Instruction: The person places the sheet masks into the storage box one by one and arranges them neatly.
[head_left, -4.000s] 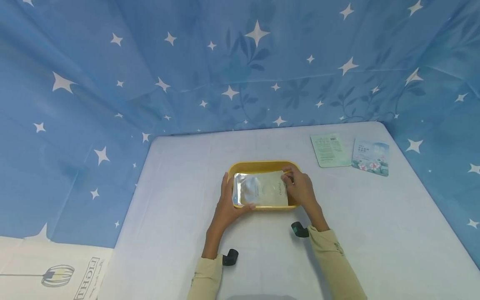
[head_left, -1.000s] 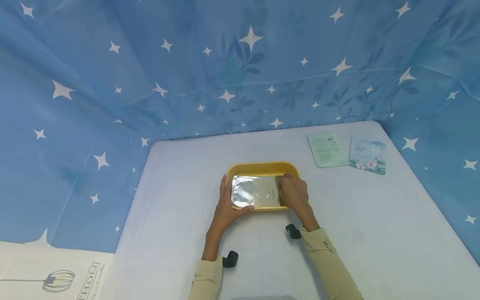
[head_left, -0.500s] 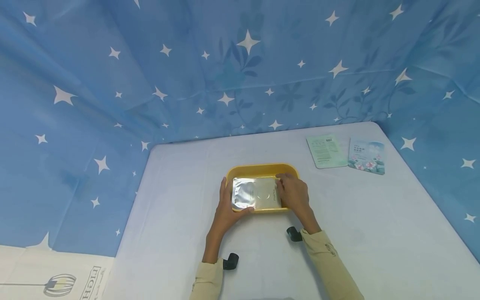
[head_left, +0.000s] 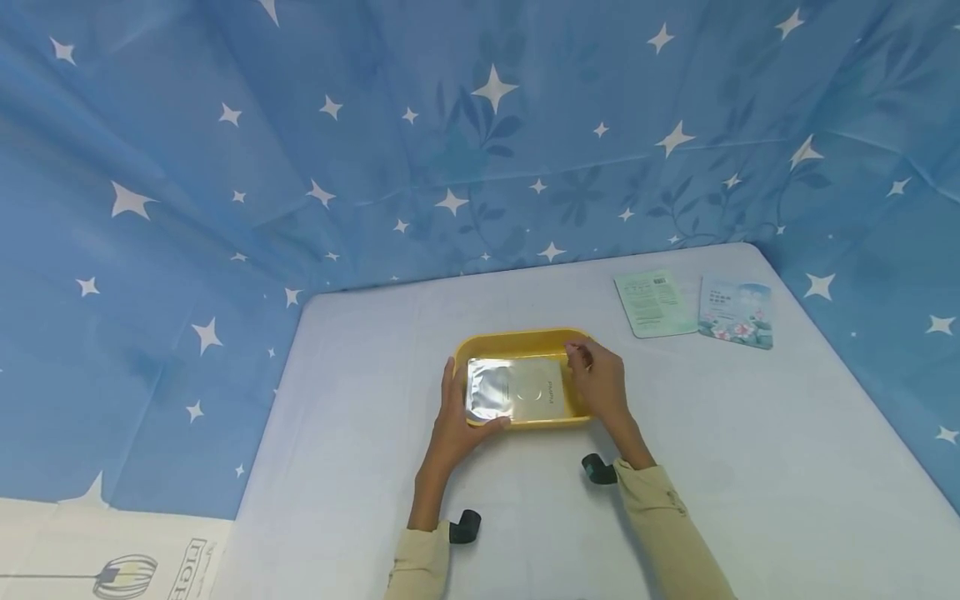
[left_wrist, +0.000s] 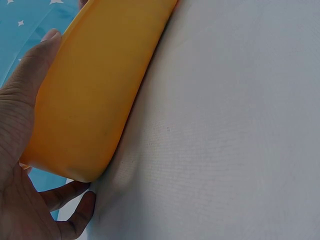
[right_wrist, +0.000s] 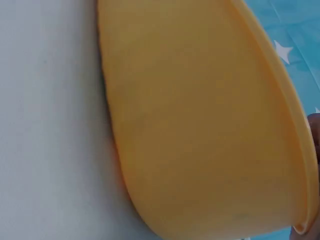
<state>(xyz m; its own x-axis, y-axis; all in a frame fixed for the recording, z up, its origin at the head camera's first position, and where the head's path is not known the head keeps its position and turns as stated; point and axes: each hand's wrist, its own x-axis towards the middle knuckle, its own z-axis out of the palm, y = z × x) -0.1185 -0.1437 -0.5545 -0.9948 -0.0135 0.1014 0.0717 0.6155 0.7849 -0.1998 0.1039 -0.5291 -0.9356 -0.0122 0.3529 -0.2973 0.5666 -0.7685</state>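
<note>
Left hand, spread wide, grips tray | right hand now off pouch, loosely curled, empty

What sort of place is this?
Probably a makeshift tabletop workspace: a white-covered table backed by blue star-print fabric, with a yellow tray holding a silvery packet.

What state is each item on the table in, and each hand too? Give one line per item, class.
Yellow plastic tub: upright, open-topped, holding the pouch.
Silver-and-cream foil pouch: lying flat inside the tub; sealed or not, cannot tell.
Light green packet: lying flat, barcode side up.
Blue floral packet: lying flat, flower print up.
Left hand: holding the tub's left end.
Right hand: at the tub's right end, fingers bent; grip unclear.
</note>
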